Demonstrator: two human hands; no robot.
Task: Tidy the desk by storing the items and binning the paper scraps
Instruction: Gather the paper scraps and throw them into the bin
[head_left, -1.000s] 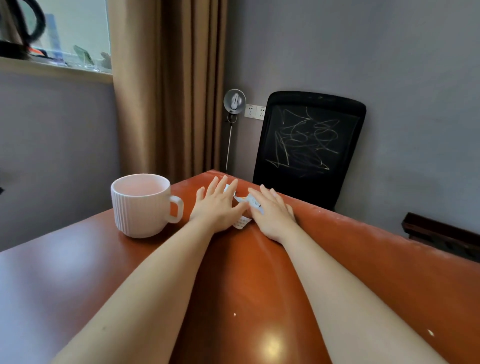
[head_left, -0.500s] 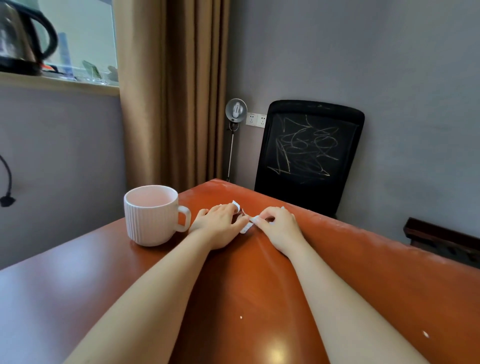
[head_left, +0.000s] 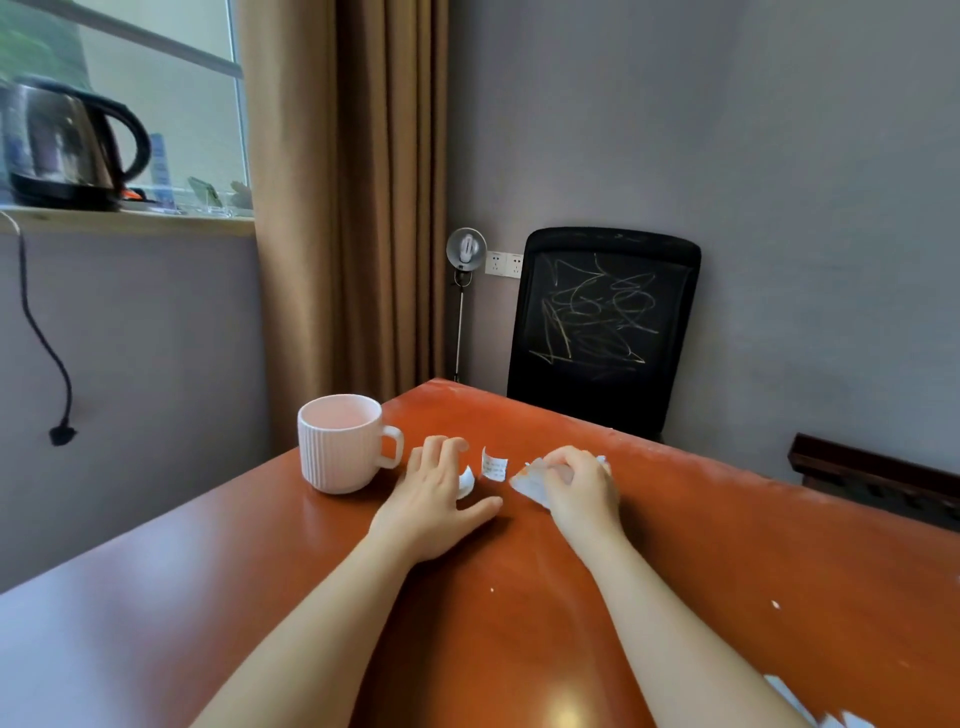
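I see the glossy orange-brown wooden worktop (head_left: 727, 545) spreading under both hands and on past them to its far edge. Beyond the left hand (head_left: 434, 501), past the worktop's far corner, hangs a long brown pleated curtain (head_left: 353, 197). Beyond the right hand (head_left: 582, 486), behind the worktop, stands a black mesh-backed office chair (head_left: 602, 322) with pale scribbles across its back. Far to the left of the left hand, on the windowsill, sits a steel electric kettle with a black handle (head_left: 62, 145). Just left of the left hand stands a ribbed pale pink ceramic mug (head_left: 340, 441), upright, its handle turned toward that hand, close to it but apart.

The left hand lies palm down on the worktop, fingers bent, thumb spread to the right. A small curved white paper scrap (head_left: 466, 480) peeks out between its forefinger and thumb, and I cannot tell whether the hand grips it or only covers it. The right hand has its fingers curled round a crumpled white paper scrap (head_left: 530, 486), which sticks out on its left side. Between the two hands a small printed white paper scrap (head_left: 493, 464) lies on the worktop, touching neither. Nearer me than the right hand, at the lower right, torn white paper bits (head_left: 795, 701) show.
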